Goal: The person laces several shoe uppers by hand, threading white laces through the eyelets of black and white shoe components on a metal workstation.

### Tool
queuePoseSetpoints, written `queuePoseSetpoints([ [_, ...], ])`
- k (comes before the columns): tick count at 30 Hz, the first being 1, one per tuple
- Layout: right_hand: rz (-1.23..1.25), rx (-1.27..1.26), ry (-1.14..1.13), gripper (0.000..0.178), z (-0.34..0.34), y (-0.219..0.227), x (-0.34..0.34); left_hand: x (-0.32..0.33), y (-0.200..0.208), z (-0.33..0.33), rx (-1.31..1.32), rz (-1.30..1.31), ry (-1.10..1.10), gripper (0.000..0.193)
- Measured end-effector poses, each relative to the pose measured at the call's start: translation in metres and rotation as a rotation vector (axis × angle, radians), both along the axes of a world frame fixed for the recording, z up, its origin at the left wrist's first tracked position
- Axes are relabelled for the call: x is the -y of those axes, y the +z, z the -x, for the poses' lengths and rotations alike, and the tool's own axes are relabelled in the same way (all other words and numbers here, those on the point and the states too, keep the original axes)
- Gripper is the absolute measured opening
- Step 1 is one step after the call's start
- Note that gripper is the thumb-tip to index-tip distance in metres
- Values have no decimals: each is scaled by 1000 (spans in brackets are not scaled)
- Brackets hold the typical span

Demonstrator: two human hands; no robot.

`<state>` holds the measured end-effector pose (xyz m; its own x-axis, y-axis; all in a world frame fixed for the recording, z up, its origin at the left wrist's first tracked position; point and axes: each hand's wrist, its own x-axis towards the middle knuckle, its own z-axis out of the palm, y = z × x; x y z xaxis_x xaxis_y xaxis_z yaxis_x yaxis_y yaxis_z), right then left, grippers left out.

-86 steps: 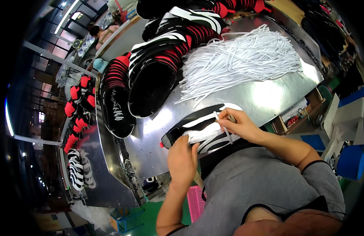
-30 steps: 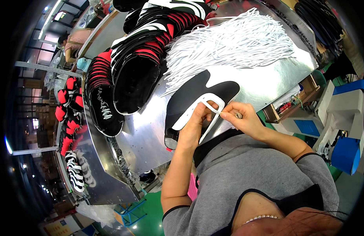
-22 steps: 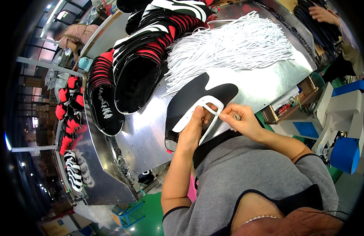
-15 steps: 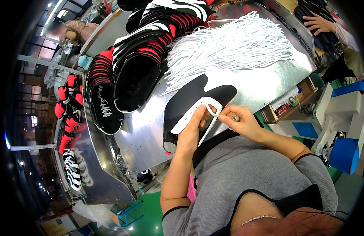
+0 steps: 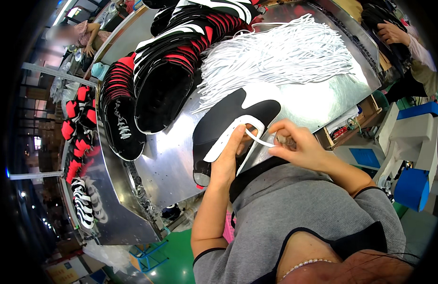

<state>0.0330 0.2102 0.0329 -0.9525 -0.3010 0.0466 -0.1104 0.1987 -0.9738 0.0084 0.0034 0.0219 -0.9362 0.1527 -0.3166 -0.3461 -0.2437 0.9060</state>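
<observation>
My left hand is closed on a black shoe upper, thumb on top of its white eyelet strip and fingers underneath. A white shoelace comes out at the bend of the strip and runs to my right hand. There my thumb and curled fingers hold its end. A small brownish, round-ended object also sits within the curl of my right fingers; its kind is unclear. Just beyond the upper, a large bundle of white laces lies on the metal table.
Nested stacks of black, red and white shoe uppers stand at the left of the table. More red and black pieces hang past its left edge. A wooden drawer sits at the right. Co-workers' hands show at the upper right and left.
My right hand has moved slightly right, away from the strip, its fingers loosening and lifting. More lace now shows between strip and hand. The upper has shifted a little left.
</observation>
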Motion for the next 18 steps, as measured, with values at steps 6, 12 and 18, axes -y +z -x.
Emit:
queuePoseSetpoints([
  [6,-133,-181,5,16,19,35,2,-3,10,-1,23,33,38,27],
  [12,-252,-342,46,15,43,19,6,-6,2,1,-134,141,17,23],
  [18,-395,-376,65,16,55,8,17,-1,-13,-1,-279,304,14,31],
])
